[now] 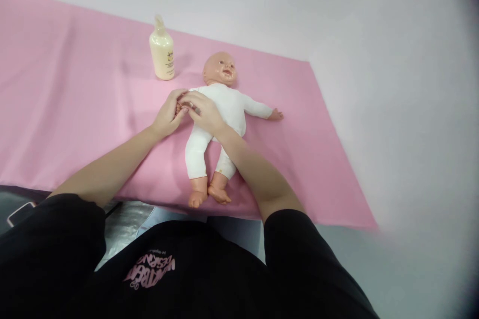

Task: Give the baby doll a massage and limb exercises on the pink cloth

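Observation:
A baby doll [228, 104] with a white cloth body lies on its back on the pink cover, head away from me and feet toward me. My left hand [169, 113] curls around the doll's hand [179, 108] on the left side of its body. From the other side my right hand [205, 109] bends over the same small hand and wrist, its fingertips meeting those of my left. Most of that doll arm is hidden under my fingers. The doll's other arm [262, 108] stretches out to the right, untouched.
A cream pump bottle [162, 55] stands upright beyond my left hand, left of the doll's head. The pink cover [75, 94] spreads over the table, its right edge slanting toward me. A phone-like device [21, 214] shows at the lower left. A pale wall stands behind.

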A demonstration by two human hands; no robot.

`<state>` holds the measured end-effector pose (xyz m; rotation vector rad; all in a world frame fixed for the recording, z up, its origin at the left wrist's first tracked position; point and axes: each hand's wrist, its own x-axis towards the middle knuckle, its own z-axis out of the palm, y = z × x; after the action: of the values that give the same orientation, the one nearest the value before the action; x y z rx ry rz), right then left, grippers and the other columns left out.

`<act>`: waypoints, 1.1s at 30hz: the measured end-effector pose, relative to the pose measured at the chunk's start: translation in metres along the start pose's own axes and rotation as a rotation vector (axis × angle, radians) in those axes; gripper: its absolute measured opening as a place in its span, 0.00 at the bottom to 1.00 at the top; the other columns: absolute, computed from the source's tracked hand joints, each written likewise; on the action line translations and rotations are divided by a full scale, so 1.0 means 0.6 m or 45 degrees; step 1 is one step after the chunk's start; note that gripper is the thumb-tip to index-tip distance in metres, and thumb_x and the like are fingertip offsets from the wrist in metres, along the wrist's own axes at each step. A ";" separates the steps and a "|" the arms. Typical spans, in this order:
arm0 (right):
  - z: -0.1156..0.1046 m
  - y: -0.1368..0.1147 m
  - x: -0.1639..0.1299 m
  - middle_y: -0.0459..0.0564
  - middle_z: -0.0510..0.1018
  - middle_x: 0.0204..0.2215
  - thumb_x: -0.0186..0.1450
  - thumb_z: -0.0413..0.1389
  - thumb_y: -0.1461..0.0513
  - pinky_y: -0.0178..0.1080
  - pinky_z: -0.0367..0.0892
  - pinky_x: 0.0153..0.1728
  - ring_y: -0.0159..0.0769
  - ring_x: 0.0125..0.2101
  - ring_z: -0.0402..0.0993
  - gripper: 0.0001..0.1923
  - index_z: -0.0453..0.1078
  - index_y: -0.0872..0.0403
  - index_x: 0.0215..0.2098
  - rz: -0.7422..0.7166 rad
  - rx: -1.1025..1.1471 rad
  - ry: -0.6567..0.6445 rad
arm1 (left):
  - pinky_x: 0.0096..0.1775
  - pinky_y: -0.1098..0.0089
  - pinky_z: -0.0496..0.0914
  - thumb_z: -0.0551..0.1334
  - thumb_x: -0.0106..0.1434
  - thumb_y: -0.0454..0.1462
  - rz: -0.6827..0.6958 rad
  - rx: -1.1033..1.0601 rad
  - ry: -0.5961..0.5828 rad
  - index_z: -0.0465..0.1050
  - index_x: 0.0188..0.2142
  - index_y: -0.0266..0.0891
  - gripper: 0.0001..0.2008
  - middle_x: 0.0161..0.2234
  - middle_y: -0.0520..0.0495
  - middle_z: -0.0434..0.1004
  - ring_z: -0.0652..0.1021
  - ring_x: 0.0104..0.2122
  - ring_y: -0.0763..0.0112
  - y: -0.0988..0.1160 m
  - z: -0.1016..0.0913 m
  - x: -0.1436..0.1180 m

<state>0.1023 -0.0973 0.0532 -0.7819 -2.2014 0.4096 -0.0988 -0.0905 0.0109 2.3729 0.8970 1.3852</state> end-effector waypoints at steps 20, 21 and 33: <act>-0.001 0.004 -0.003 0.55 0.85 0.53 0.81 0.53 0.60 0.46 0.77 0.61 0.43 0.54 0.79 0.12 0.79 0.50 0.52 -0.063 0.091 0.136 | 0.70 0.45 0.73 0.60 0.73 0.70 0.016 -0.047 -0.007 0.60 0.75 0.44 0.46 0.68 0.29 0.74 0.79 0.68 0.43 -0.021 0.002 -0.006; -0.001 0.005 -0.003 0.55 0.86 0.52 0.81 0.53 0.60 0.44 0.77 0.60 0.42 0.53 0.80 0.12 0.80 0.50 0.52 -0.068 0.107 0.150 | 0.70 0.45 0.74 0.62 0.72 0.70 0.001 -0.046 -0.002 0.61 0.75 0.43 0.46 0.67 0.29 0.74 0.79 0.67 0.42 -0.019 0.002 -0.005; -0.001 0.000 -0.001 0.54 0.85 0.50 0.77 0.55 0.61 0.51 0.80 0.61 0.46 0.53 0.81 0.11 0.81 0.49 0.49 0.039 0.155 0.203 | 0.61 0.52 0.81 0.65 0.76 0.60 -0.119 -0.104 0.007 0.73 0.62 0.40 0.30 0.55 0.36 0.84 0.85 0.54 0.52 0.006 0.000 0.010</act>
<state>0.1028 -0.0980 0.0531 -0.7568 -1.9989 0.4753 -0.0950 -0.0898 0.0168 2.2389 0.9226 1.3664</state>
